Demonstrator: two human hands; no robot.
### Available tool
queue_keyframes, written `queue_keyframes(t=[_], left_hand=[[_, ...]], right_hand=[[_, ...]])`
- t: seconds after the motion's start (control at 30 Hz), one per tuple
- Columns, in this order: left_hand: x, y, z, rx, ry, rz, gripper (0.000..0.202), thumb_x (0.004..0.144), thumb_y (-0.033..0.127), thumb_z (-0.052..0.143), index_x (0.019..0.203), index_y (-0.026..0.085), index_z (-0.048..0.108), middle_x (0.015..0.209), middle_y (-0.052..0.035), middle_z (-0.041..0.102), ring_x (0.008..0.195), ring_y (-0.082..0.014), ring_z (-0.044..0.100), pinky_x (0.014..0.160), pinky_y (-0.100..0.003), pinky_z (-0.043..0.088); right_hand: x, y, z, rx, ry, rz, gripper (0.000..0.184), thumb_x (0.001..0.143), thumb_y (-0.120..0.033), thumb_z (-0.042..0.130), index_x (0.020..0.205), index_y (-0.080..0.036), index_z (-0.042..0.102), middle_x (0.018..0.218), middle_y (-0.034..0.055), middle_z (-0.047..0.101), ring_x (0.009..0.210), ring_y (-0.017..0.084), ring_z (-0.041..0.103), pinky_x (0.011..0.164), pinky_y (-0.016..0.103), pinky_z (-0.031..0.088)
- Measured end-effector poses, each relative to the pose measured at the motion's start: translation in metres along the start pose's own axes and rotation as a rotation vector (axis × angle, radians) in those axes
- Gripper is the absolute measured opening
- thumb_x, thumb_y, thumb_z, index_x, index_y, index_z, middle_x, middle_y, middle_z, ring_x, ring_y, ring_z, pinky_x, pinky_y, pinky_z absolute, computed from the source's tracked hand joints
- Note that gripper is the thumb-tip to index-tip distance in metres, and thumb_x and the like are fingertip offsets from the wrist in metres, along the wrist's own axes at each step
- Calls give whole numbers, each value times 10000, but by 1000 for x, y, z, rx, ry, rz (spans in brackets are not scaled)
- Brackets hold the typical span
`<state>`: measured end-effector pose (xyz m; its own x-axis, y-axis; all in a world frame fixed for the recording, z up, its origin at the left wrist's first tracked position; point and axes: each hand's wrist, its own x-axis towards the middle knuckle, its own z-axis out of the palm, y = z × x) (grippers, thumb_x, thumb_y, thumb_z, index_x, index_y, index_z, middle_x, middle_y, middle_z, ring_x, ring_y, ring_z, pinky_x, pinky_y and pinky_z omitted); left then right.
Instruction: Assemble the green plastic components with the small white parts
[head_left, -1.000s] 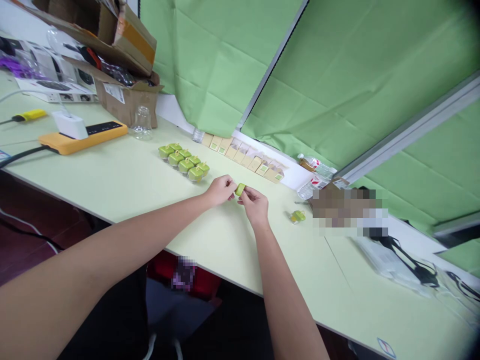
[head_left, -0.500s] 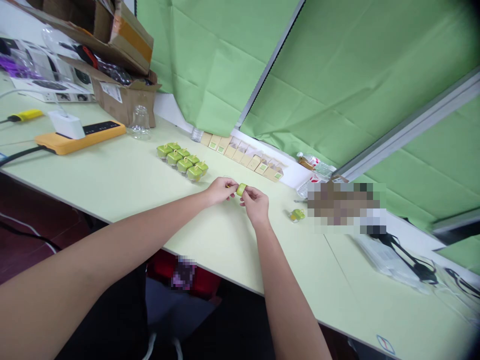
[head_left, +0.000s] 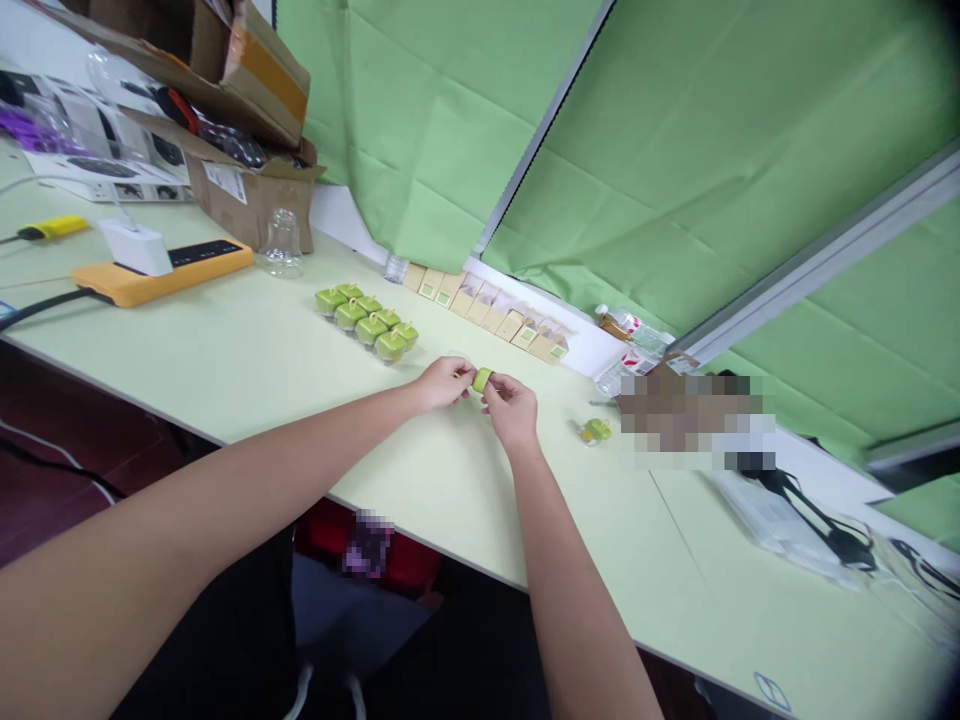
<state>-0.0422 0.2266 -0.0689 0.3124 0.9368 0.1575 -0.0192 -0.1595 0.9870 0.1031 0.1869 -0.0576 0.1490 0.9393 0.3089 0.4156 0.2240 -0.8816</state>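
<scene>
My left hand [head_left: 442, 382] and my right hand [head_left: 513, 408] meet over the pale green table [head_left: 247, 360], both pinching a small green piece [head_left: 482, 379] between their fingertips. The piece is held just above the tabletop. Behind and to the left, several small green lidded pots [head_left: 367, 321] stand in two short rows. A single green piece [head_left: 595, 431] lies on the table to the right of my right hand.
A row of small tan boxes [head_left: 487, 310] lines the wall under the green curtain [head_left: 615, 150]. A yellow power strip [head_left: 161, 270] with a white plug, a small glass jar [head_left: 283, 245] and open cardboard boxes [head_left: 240, 190] are at left. Plastic bags with black cables [head_left: 795, 515] lie at right.
Both hands stay pinched on the small green piece in nearly the same spot; only the view has shifted slightly.
</scene>
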Motion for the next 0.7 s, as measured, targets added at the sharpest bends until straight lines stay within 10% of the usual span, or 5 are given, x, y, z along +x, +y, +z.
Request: queue_keyframes(t=[0.7], left_hand=[[1, -4, 0, 49, -5, -11, 125, 894, 196, 529, 873, 135, 635, 762, -16, 626, 591, -98, 591, 464, -177, 410]], right_hand=[[0, 2, -1, -101, -5, -25, 327, 752, -371, 591, 955, -166, 744, 791, 36, 721, 600, 137, 610, 544, 260, 530]])
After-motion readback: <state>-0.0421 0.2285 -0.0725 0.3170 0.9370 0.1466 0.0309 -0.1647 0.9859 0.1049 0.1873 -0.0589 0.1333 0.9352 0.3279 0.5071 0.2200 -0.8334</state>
